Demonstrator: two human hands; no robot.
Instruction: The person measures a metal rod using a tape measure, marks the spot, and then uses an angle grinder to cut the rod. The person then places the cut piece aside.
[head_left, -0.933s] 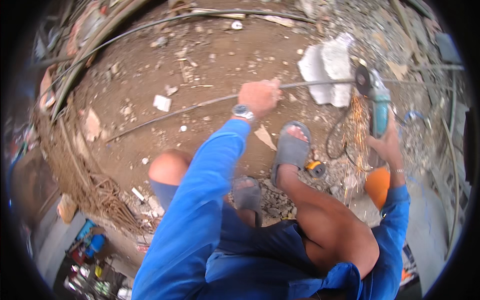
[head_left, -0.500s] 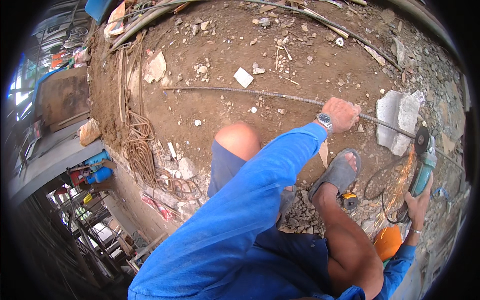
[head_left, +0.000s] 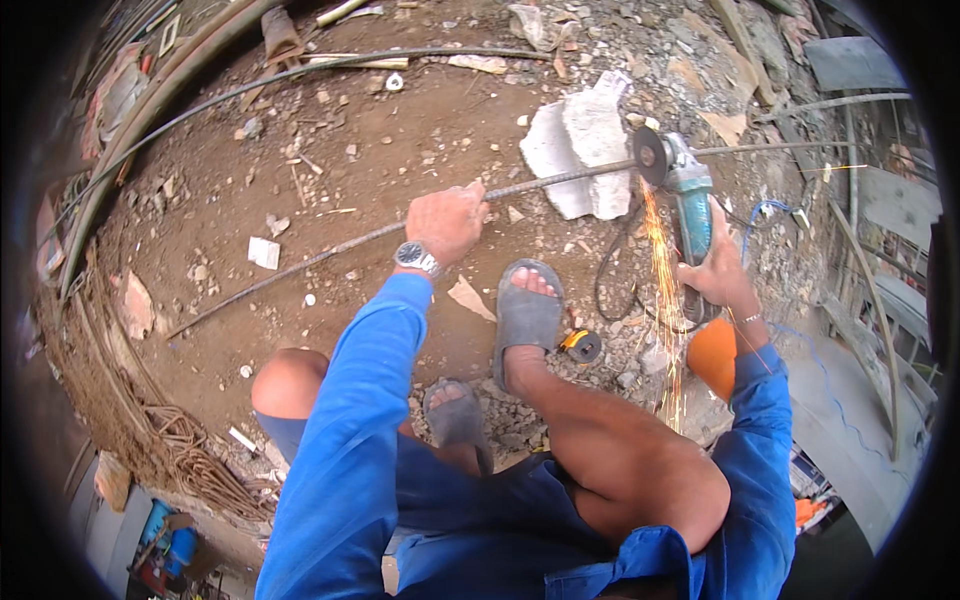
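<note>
My left hand [head_left: 446,224], with a watch on its wrist, is wrapped round a long ribbed steel rebar [head_left: 545,182] that slants across the dirt. Its right part passes over a broken pale concrete slab [head_left: 578,145]. My right hand [head_left: 722,262] grips a teal angle grinder [head_left: 692,195]. The dark round disc [head_left: 652,156] sits at the rebar just right of the slab. Orange sparks [head_left: 660,260] stream from there down toward my right leg. How deep the disc is in the bar, I cannot tell.
A yellow-and-black tape measure [head_left: 580,346] lies beside my sandalled foot [head_left: 528,315]. Close to the grinder, a black cord [head_left: 602,280] loops on the rubble. An orange rounded object [head_left: 712,358] is by my right forearm. Coiled rope [head_left: 205,455] lies at left, metal sheets [head_left: 900,205] at right.
The view has swung to the right, so the rebar, slab and grinder appear farther left. The spark stream looks longer and denser. Both hands keep their hold.
</note>
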